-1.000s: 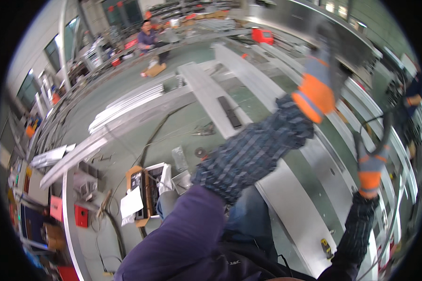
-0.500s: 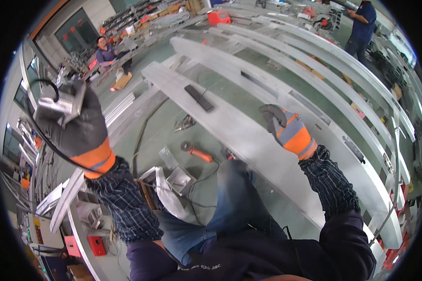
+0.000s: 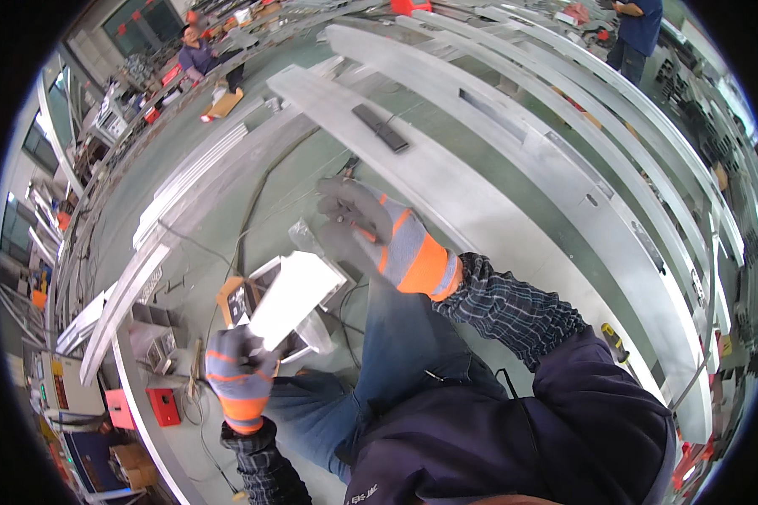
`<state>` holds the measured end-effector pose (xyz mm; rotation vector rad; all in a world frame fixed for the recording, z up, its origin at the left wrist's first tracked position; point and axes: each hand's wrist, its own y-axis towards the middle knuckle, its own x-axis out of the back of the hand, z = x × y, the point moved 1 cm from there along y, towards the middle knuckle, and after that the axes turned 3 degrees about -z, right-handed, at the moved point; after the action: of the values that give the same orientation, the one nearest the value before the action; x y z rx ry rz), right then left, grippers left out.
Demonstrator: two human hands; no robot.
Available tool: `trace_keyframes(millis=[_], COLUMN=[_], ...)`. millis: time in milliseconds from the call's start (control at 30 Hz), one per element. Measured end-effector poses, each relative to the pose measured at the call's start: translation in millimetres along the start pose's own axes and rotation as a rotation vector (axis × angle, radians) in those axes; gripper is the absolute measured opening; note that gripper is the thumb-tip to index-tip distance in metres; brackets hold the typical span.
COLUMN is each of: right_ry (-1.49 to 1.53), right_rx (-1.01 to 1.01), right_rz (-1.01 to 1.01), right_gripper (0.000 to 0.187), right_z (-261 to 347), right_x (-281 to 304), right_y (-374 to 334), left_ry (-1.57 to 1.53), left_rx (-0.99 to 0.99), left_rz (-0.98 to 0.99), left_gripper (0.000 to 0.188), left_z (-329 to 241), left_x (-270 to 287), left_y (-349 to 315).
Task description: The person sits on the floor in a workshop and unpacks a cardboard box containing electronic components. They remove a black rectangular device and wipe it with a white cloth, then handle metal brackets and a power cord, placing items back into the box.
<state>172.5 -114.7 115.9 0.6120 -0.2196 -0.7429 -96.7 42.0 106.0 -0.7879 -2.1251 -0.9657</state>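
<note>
My left hand [image 3: 242,370], in a grey and orange glove, is closed at the lower end of a bright white flat piece [image 3: 296,295]. The glare hides its detail. Below that piece is an open box [image 3: 265,273] with a white bag [image 3: 316,332] beside it. My right hand [image 3: 383,231], gloved alike, hovers above my knee with fingers curled together. Whatever lies in its fingertips is too small to name. Past it runs a wide silver metal beam [image 3: 472,202], on which lies a dark rectangular bar [image 3: 381,128].
More long metal beams [image 3: 514,126] lie side by side to the right. A yellow-and-black handled tool [image 3: 615,343] rests near my right elbow. Red boxes [image 3: 162,406] stand at lower left. One person [image 3: 198,55] sits at far left; another [image 3: 636,38] stands at far right.
My left hand has come down from the upper left to the open box; the silver metal piece it held there is no longer seen as before. My right hand has moved left, off the beam.
</note>
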Motion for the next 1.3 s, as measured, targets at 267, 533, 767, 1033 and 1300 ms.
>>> trace_keyframes(millis=[267, 533, 767, 1033, 1300], right_ry=[-0.74, -0.386, -0.181, -1.539, -1.756], right_rx=[-0.255, -0.729, -0.565, -0.613, -0.65], right_rz=[1.076, 0.78, 0.311, 0.259, 0.21], right_gripper=[0.096, 0.07, 0.038, 0.072, 0.073], right_z=[-2, -47, -88, -93, -129], right_x=[-68, -43, 73, 173, 214], right_y=[-71, -115, -76, -25, -57], left_ry=[0.411, 0.391, -0.029, -0.179, -0.126], left_rx=[-0.462, -0.529, -0.145, 0.221, 0.231], left_rz=[0.301, -0.154, -0.421, -0.083, 0.127], left_gripper=[0.046, 0.041, 0.073, 0.061, 0.058], left_z=[0, -9, 17, 38, 61], left_x=[-31, -52, -61, -106, -108], left_y=[-19, -3, -17, -94, -100])
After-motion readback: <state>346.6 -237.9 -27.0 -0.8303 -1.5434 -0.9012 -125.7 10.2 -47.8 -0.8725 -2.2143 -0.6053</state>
